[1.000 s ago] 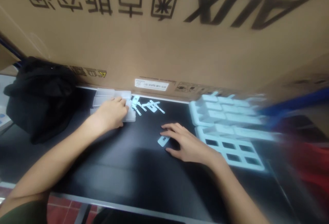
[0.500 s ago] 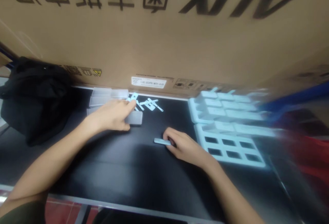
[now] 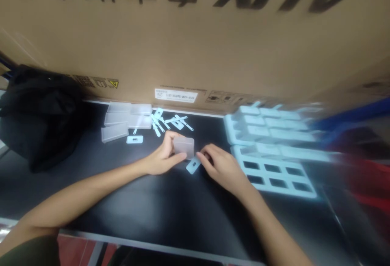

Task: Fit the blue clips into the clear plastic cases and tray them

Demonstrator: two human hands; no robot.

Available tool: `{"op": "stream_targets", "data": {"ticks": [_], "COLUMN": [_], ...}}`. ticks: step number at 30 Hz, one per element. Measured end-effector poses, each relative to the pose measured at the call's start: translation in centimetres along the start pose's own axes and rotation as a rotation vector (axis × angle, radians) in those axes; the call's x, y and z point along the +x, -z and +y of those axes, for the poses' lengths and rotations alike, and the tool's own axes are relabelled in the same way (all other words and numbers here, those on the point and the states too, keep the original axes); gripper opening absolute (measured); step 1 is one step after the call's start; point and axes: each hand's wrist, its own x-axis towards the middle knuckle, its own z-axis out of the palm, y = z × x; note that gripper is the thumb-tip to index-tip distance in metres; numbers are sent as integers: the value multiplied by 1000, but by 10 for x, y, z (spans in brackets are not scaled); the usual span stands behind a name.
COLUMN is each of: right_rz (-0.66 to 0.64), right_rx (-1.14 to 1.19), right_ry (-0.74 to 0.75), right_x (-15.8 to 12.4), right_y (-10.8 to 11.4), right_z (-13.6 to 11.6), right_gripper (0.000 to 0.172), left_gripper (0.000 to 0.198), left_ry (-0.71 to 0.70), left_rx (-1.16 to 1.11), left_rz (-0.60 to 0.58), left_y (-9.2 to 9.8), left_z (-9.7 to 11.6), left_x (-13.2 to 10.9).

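My left hand (image 3: 161, 158) grips a small translucent plastic box (image 3: 184, 148) above the middle of the dark table. Just to its right, my right hand (image 3: 224, 169) is closed with fingertips pinching a flat light-blue plate (image 3: 192, 166) that has a slot in it. The plate's far end lies just below the box; whether they touch I cannot tell. More translucent boxes (image 3: 120, 118) lie grouped at the back left. Near them are a loose blue plate (image 3: 134, 139) and a scatter of thin light-blue strips (image 3: 160, 125).
On the right stand light-blue racks; the near one (image 3: 276, 168) has rectangular openings, and the one behind (image 3: 262, 123) holds several upright blocks. A black bag (image 3: 39, 115) sits at the left. A large cardboard box (image 3: 183, 50) walls off the table's back edge.
My left hand has taken a translucent box from the left group and moved it right, close to my right hand. The blue plate in my right hand has tilted, its slotted face now showing.
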Motion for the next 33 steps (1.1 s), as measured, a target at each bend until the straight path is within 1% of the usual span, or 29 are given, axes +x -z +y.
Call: {"op": "stream_targets", "data": {"ticks": [1,3,4,6,7,9,10,13,14,15,17,19,22,26,29,33], "right_rz": [39,106,132,141,134,113,109,168,198,226,256,242,178,95,77,87], "right_rx": [45,189,258,337,343,309,284,209,187,169,143,138,147,136,109,107], "right_ry": [27,129,195,320,369,426,433,400,384,375,370,379,416,436,432,452], "right_x": [-1,-2,-3,-5,-5,-6,-6,-8,-8,-8,-9,-9,-7,-7,-7,-8], "right_y": [3,8,10,12,12,12,12,17,20,24,30,34,34,25,22,21], "right_z": [0,-1,-2,-6,-8,-11,-12,-8,-6,-3,1,4,3,2,3,4], "right_gripper": [26,21,22,34,37,38,36,34,34,34,33,33,34,35,36,36], "left_gripper": [32,27,26,22,19,21,27,61,69,72,69,61,53,52,53,52], "left_ry": [-20,-80,-116,-183,-203,-191,-164,-33,16,66,150,180,174,177,178,171], "left_rx": [12,80,140,279,344,473,548,783,833,859,862,843,821,792,784,790], "left_rz": [-15,-20,-12,-7,-13,-27,-29,-36,-49,-69,-109,-128,-125,-131,-132,-132], "left_y": [-3,-9,-12,-17,-20,-23,-23,-24,-23,-23,-22,-21,-19,-17,-17,-17], "left_z": [-2,-3,-2,0,2,4,5,8,9,9,10,10,9,8,8,8], "left_x": [-1,-2,-3,-3,-4,-6,-7,-9,-10,-10,-9,-8,-7,-6,-6,-6]}}
